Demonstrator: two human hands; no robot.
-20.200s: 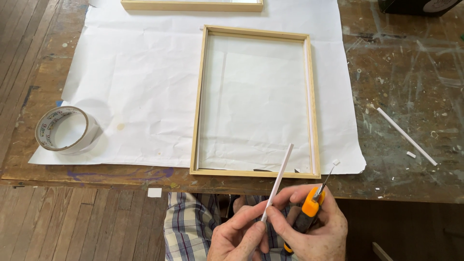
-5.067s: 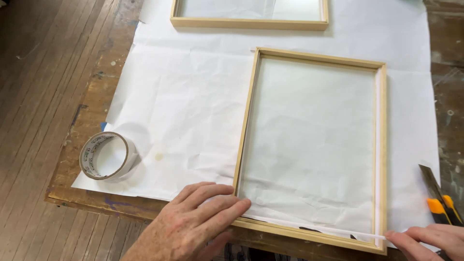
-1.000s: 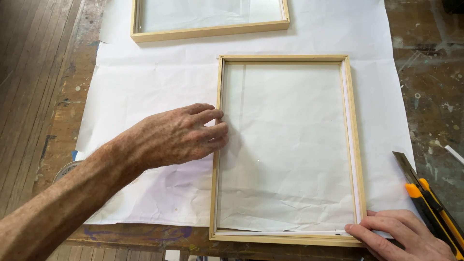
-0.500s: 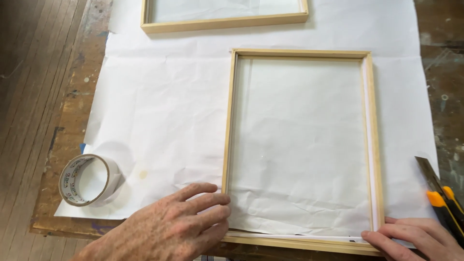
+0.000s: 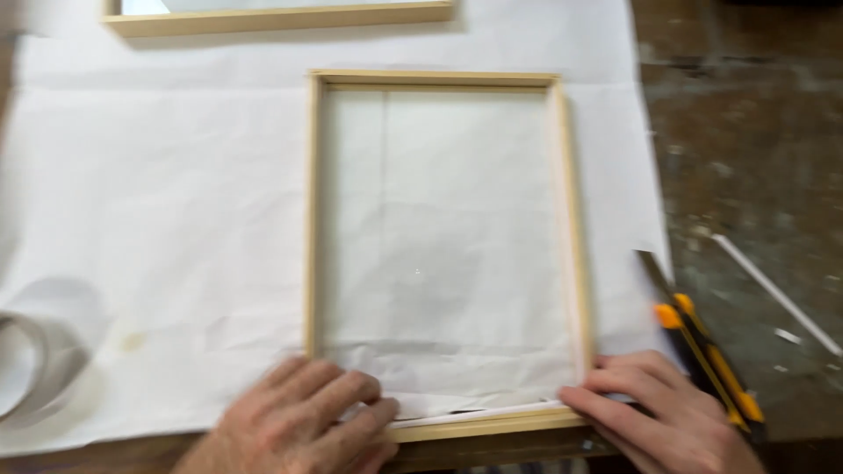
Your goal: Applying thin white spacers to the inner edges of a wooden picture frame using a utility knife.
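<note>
Both hands flat, gripping nothing: left hand [image 5: 303,421] and right hand [image 5: 659,412] press wooden frame [image 5: 309,219] bottom corners. Looks light, thin-railed; hold by rails.

1. A second frame [image 5: 281,16], pale wood like the nearer one, lies at the top edge, cut off by the picture so only its lower rail and a strip of its inside show.
2. A tape roll [image 5: 22,364] sits at the far left on the paper (half out of view, blurred), standing on its flat side with its hollow facing up.
3. A knife [image 5: 702,347] with an orange and black body lies slanted at the right, its blade end on the paper's corner.
4. A thin white stick [image 5: 773,294] lies slanted on the bare table [image 5: 755,132], well right of the knife.
5. The tabletop is dark, scuffed and paint-flecked.
</note>
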